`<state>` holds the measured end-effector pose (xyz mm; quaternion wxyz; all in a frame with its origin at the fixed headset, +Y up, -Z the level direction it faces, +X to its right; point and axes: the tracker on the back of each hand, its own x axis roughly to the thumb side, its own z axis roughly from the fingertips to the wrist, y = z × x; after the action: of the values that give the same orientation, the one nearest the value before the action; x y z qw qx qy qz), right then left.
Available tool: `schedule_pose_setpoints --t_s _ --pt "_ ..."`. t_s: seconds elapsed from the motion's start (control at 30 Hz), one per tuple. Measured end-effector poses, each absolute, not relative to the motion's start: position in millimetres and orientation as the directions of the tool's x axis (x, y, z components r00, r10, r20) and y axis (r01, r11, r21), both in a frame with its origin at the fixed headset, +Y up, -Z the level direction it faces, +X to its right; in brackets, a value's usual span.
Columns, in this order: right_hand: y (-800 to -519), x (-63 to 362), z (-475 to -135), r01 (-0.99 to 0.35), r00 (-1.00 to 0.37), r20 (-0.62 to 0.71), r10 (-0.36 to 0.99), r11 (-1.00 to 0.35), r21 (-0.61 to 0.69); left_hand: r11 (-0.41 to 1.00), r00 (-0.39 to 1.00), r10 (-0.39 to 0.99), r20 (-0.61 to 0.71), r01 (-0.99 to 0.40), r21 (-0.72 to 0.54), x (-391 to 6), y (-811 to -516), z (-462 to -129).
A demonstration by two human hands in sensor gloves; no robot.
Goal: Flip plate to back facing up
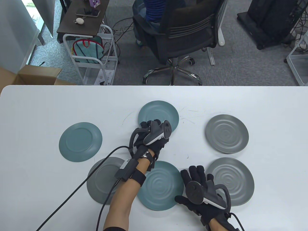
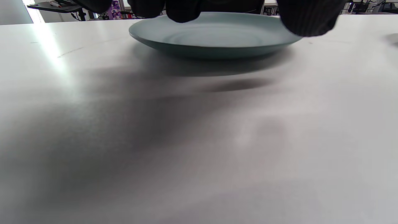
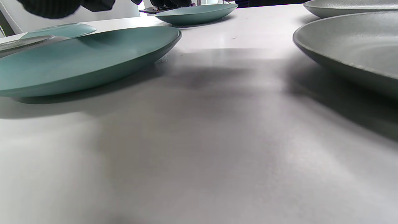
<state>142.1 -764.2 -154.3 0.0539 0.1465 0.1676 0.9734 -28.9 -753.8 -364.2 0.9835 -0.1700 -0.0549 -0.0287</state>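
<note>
A teal plate [image 1: 158, 113] lies face up at the table's far middle; it also shows in the left wrist view [image 2: 214, 37]. My left hand [image 1: 150, 124] reaches over its near rim. In the left wrist view its fingertips [image 2: 182, 11] hang spread over the rim, and I see no firm grip. My right hand [image 1: 195, 173] rests flat and spread on the table, holding nothing. It lies between a face-up teal plate [image 1: 160, 186] and a face-up grey plate [image 1: 232, 181].
A teal plate [image 1: 80, 142] at the left lies back up. A grey plate [image 1: 103, 179] lies partly under my left forearm. Another grey plate [image 1: 226, 133] lies face up at the right. The glove cable [image 1: 72, 192] trails across the near left of the table.
</note>
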Motion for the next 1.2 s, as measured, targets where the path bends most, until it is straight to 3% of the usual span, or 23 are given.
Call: schedule_pose_setpoints --t_s 0.33,0.9,1.2 --pt "-764 144 -155 -0.062 -0.952 0.262 0.158 -0.938 0.341 0.935 0.986 -0.096 0.139 0.137 -0.328 -20 -774 -377" --pt "-764 144 -155 -0.061 -0.952 0.262 0.158 -0.937 0.343 0.951 0.968 -0.165 0.189 0.207 -0.229 -18 -770 -378" --pt "-764 144 -155 -0.064 -0.952 0.262 0.161 -0.937 0.344 0.968 0.976 -0.084 0.201 0.128 -0.218 -24 -755 -375"
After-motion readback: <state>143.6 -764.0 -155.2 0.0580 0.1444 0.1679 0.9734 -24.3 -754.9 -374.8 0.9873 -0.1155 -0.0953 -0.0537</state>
